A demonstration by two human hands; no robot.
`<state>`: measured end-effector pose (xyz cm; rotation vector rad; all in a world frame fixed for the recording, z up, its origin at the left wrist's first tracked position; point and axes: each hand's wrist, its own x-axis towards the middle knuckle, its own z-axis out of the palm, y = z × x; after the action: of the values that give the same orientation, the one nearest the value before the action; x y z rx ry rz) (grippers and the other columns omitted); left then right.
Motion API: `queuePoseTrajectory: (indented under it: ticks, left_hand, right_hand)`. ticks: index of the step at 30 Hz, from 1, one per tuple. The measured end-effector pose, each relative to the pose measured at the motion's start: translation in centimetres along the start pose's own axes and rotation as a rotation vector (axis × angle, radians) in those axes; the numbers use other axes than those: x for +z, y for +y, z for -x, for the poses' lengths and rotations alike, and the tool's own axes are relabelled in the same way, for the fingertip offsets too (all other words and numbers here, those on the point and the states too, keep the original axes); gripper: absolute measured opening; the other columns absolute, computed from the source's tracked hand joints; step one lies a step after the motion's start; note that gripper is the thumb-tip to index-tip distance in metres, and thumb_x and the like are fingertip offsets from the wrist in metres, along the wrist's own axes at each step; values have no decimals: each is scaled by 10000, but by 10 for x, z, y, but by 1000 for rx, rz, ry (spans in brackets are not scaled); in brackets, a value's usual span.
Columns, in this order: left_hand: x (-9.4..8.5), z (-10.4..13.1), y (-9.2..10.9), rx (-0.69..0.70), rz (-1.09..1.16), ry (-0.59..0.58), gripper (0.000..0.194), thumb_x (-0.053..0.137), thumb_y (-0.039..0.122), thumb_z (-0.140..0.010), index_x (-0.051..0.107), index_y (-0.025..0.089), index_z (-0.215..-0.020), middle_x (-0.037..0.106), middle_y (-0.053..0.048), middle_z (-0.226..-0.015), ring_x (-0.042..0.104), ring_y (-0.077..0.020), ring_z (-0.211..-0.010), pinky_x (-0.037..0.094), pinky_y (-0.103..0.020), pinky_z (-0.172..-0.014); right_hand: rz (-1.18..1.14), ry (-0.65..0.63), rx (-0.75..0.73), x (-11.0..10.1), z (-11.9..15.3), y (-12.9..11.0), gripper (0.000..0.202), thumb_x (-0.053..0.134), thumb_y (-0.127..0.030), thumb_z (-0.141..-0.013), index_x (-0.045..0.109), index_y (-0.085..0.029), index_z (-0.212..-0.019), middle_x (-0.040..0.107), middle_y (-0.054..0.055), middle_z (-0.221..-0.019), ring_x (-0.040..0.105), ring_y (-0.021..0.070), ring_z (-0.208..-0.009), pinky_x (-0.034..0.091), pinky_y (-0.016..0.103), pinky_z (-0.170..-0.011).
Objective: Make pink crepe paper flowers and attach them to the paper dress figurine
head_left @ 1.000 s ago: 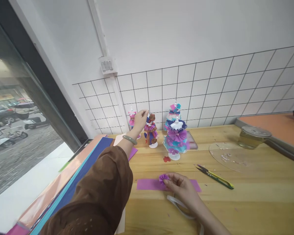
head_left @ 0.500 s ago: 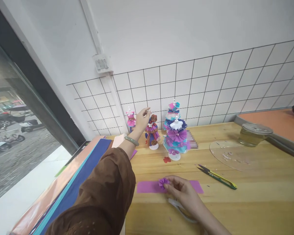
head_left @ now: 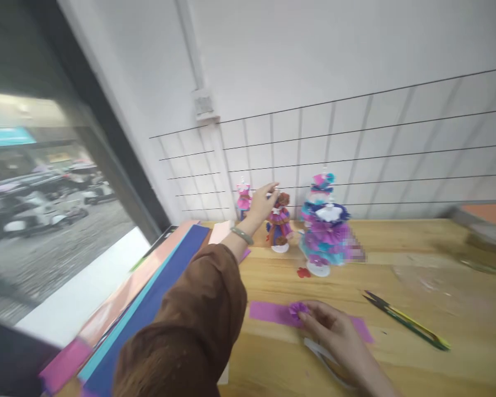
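My left hand [head_left: 265, 203] is raised with its fingers bent together, in front of the wall grid and beside a small figure in an orange, purple and blue paper dress [head_left: 280, 220]. Whether its fingertips hold anything is too small to tell. Low in the view, my right hand [head_left: 324, 322] pinches a pleated purple paper flower [head_left: 298, 312] over a flat purple paper strip [head_left: 268, 312]. A white strip [head_left: 319, 349] lies partly under that hand. A pink dress figure [head_left: 243, 197] stands farther left, and a larger purple and turquoise layered one [head_left: 324, 237] to the right.
Yellow-green thread snips [head_left: 409, 322] lie right of my right hand. A red paper flower [head_left: 303, 273] is near the large figure's base. Coloured paper sheets [head_left: 149, 309] line the left side by the window. A blurred clear dish [head_left: 427, 284] sits at right.
The whole view has swung left, so the objects appear farther right and more window shows. Both hands keep nearly the same poses, the right one still on the purple flower.
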<state>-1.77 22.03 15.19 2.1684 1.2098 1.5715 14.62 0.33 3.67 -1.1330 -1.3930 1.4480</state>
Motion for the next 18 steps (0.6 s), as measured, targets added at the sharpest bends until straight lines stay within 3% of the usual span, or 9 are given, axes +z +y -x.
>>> queuePoseTrajectory:
  ticks: [5, 11, 18]
  left_hand:
    - [-14, 9, 6, -14, 43, 40, 306, 476, 266, -797, 568, 176, -1075, 630, -74, -961, 565, -142, -873, 410, -258, -804]
    - [-47, 40, 41, -143, 96, 55, 411, 472, 323, -793, 474, 219, -1190, 634, -20, -882, 560, -129, -887, 383, -266, -841]
    - [-65, 77, 64, -230, 140, 39, 332, 508, 352, -757, 597, 154, -1008, 638, -65, -894, 569, -138, -848, 415, -263, -784]
  right_hand:
    - [124, 76, 80, -3, 1, -1, 376, 666, -474, -562, 693, -205, -823, 680, 82, -930, 602, 280, -896, 491, 285, -762]
    - [253, 133, 52, -2, 7, -10, 377, 631, -476, -557, 709, -195, -797, 681, 68, -940, 603, 296, -915, 509, 313, -770]
    - [308, 190, 80, -3, 6, -5, 290, 607, -537, -495, 710, -355, -696, 660, 52, -993, 529, 330, -1032, 435, 418, -865]
